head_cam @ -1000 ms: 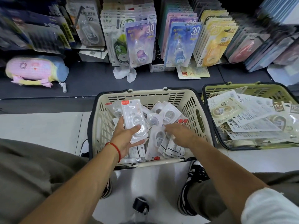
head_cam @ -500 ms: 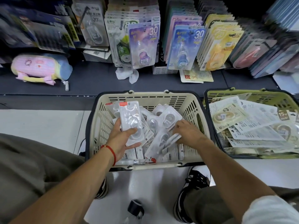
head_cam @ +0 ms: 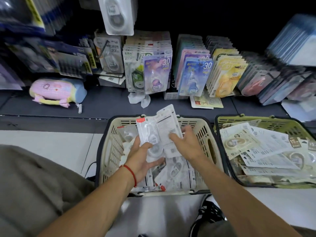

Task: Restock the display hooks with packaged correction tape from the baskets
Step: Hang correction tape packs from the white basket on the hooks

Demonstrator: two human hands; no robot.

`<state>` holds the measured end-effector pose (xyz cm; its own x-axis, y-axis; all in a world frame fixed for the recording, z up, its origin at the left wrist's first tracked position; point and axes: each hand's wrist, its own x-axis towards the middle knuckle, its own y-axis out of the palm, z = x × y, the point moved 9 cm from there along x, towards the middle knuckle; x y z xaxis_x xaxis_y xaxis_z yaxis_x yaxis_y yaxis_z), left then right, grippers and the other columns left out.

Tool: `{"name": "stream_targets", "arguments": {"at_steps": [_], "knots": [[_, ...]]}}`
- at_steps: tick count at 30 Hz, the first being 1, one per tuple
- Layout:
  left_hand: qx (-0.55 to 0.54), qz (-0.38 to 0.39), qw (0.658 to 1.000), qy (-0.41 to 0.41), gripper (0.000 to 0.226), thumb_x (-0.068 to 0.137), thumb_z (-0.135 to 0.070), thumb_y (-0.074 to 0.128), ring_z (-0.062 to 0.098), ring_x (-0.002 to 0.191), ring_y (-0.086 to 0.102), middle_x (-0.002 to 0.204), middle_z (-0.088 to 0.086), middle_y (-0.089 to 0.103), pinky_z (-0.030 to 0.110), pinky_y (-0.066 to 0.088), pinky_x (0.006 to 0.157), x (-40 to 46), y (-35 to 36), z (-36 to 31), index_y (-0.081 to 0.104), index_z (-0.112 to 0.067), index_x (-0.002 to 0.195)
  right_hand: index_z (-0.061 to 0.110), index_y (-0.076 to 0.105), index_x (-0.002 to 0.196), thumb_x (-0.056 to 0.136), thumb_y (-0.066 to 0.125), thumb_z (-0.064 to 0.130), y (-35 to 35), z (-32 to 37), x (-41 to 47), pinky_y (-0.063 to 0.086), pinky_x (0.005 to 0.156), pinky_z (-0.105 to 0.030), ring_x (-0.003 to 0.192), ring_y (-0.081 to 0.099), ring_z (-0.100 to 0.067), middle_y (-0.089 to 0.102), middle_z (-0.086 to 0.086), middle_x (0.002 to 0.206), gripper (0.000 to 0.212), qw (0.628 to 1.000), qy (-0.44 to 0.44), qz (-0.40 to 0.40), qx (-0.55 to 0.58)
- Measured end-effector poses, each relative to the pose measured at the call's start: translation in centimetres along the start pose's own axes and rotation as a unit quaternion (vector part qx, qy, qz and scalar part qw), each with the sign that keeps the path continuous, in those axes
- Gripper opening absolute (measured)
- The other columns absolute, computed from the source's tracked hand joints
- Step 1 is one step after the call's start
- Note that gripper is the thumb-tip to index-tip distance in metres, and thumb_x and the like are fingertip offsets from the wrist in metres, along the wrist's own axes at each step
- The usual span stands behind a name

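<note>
Holding a small stack of clear packaged correction tape [head_cam: 148, 134] upright above the cream basket [head_cam: 109, 151], the left hand [head_cam: 142, 158] grips the stack from below, thumb across the front blister and fingers curled behind. The right hand [head_cam: 186, 144] meets the same stack from the right side, its fingers spread and lying flat against a package turned back-side out [head_cam: 166, 127], whose printed text faces the camera; the thumb's position is hidden. A red cord bracelet [head_cam: 131, 173] circles the left wrist. Beneath both hands, further clear packages [head_cam: 176, 175] lie loose in the cream basket, which stands on the pale floor [head_cam: 51, 151]. Just beside it to the right stands a green basket [head_cam: 266, 122] filled with cream-coloured correction tape packages [head_cam: 239, 142]. Behind the baskets, a dark shelf [head_cam: 102, 103] carries rows of hanging carded tape [head_cam: 155, 74] in purple, blue and yellow, and a pastel pencil pouch [head_cam: 56, 90] at the left.
</note>
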<state>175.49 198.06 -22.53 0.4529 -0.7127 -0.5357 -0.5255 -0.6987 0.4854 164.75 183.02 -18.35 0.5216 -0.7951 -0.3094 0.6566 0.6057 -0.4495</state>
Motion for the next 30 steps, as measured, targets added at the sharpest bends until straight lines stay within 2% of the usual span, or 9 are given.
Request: {"name": "stream_targets", "arguments": {"at_steps": [3, 6, 9, 12, 15, 18, 21, 25, 30], "knots": [[-0.015, 0.016, 1.0, -0.02, 0.042, 0.1, -0.011, 0.058, 0.037, 0.116, 0.072, 0.132, 0.009, 0.073, 0.066, 0.057, 0.092, -0.3, 0.2, 0.5, 0.058, -0.034, 0.136, 0.024, 0.042, 0.122, 0.097, 0.065, 0.032, 1.7, 0.9, -1.0, 0.06, 0.072, -0.041, 0.083, 0.071, -0.019, 0.071, -0.003, 0.102, 0.035, 0.999, -0.023, -0.011, -0.042], [0.018, 0.031, 0.999, -0.038, 0.038, 0.102, -0.039, 0.064, 0.029, 0.117, 0.072, 0.138, 0.0, 0.069, 0.061, 0.061, 0.087, -1.1, 0.9, 0.7, 0.056, -0.039, 0.138, 0.032, 0.031, 0.153, 0.103, 0.052, 0.044, 4.6, 2.1, -2.0, 0.053, 0.094, -0.041, 0.114, 0.065, -0.029, 0.066, -0.01, 0.132, 0.055, 0.988, -0.076, 0.065, -0.114], [0.033, 0.024, 0.998, -0.045, 0.081, 0.092, -0.052, 0.074, 0.029, 0.126, 0.067, 0.154, 0.0, 0.053, 0.063, 0.059, 0.092, -0.8, 0.1, 1.1, 0.028, -0.044, 0.158, 0.031, 0.045, 0.153, 0.098, 0.034, 0.069, 7.0, 2.0, -3.0, 0.039, 0.113, -0.042, 0.144, 0.046, -0.025, 0.054, -0.003, 0.151, 0.068, 0.986, -0.034, 0.156, -0.042], [0.017, -0.003, 0.999, -0.038, 0.074, 0.094, -0.03, 0.077, 0.035, 0.106, 0.077, 0.138, 0.011, 0.067, 0.058, 0.062, 0.083, -0.8, -1.0, 1.0, 0.033, -0.033, 0.154, 0.032, 0.072, 0.13, 0.092, 0.041, 0.063, 6.8, 2.0, -2.6, 0.051, 0.107, -0.041, 0.121, 0.064, -0.015, 0.067, 0.007, 0.139, 0.058, 0.981, 0.001, 0.184, 0.059], [0.03, -0.061, 0.997, -0.025, 0.056, 0.094, -0.005, 0.073, 0.039, 0.105, 0.075, 0.13, 0.012, 0.07, 0.06, 0.063, 0.077, -0.2, -2.6, 1.0, 0.049, -0.029, 0.139, 0.017, 0.081, 0.104, 0.105, 0.044, 0.039, 4.9, 0.5, -1.0, 0.063, 0.077, -0.04, 0.088, 0.072, -0.02, 0.079, -0.006, 0.11, 0.043, 0.978, 0.027, 0.157, 0.134], [0.024, -0.07, 0.997, -0.03, 0.059, 0.091, 0.0, 0.075, 0.039, 0.111, 0.071, 0.131, 0.009, 0.068, 0.063, 0.062, 0.077, 0.1, -3.5, 1.1, 0.054, -0.029, 0.137, 0.012, 0.077, 0.104, 0.106, 0.049, 0.026, 1.7, -4.3, 1.0, 0.058, 0.081, -0.043, 0.092, 0.071, -0.027, 0.078, -0.007, 0.103, 0.031, 0.984, 0.009, 0.088, -0.156], [0.031, -0.071, 0.996, -0.032, 0.06, 0.088, 0.002, 0.078, 0.035, 0.109, 0.072, 0.129, 0.006, 0.07, 0.058, 0.063, 0.072, 0.3, -4.3, 1.4, 0.057, -0.029, 0.134, 0.024, 0.069, 0.131, 0.102, 0.057, 0.023, 2.2, -11.5, 0.9, 0.049, 0.099, -0.036, 0.12, 0.063, -0.026, 0.067, -0.003, 0.133, 0.031, 0.875, 0.019, 0.197, -0.441], [0.05, -0.071, 0.995, -0.041, 0.058, 0.087, 0.002, 0.078, 0.034, 0.108, 0.072, 0.128, 0.008, 0.07, 0.054, 0.064, 0.069, 0.3, -4.7, 1.7, 0.058, -0.028, 0.133, 0.03, 0.055, 0.134, 0.089, 0.077, 0.027, 3.2, -15.3, 0.8, 0.044, 0.095, -0.039, 0.121, 0.055, -0.024, 0.051, 0.003, 0.137, 0.05, 0.857, 0.0, 0.214, -0.468], [0.066, -0.071, 0.994, -0.044, 0.059, 0.087, 0.002, 0.077, 0.037, 0.113, 0.07, 0.129, 0.008, 0.07, 0.056, 0.064, 0.071, 0.2, -5.0, 1.7, 0.057, -0.029, 0.134, 0.03, 0.057, 0.125, 0.087, 0.08, 0.033, 3.3, -15.5, 1.7, 0.046, 0.089, -0.037, 0.109, 0.058, -0.02, 0.062, 0.002, 0.128, 0.045, 0.834, -0.03, 0.222, -0.504]]}}
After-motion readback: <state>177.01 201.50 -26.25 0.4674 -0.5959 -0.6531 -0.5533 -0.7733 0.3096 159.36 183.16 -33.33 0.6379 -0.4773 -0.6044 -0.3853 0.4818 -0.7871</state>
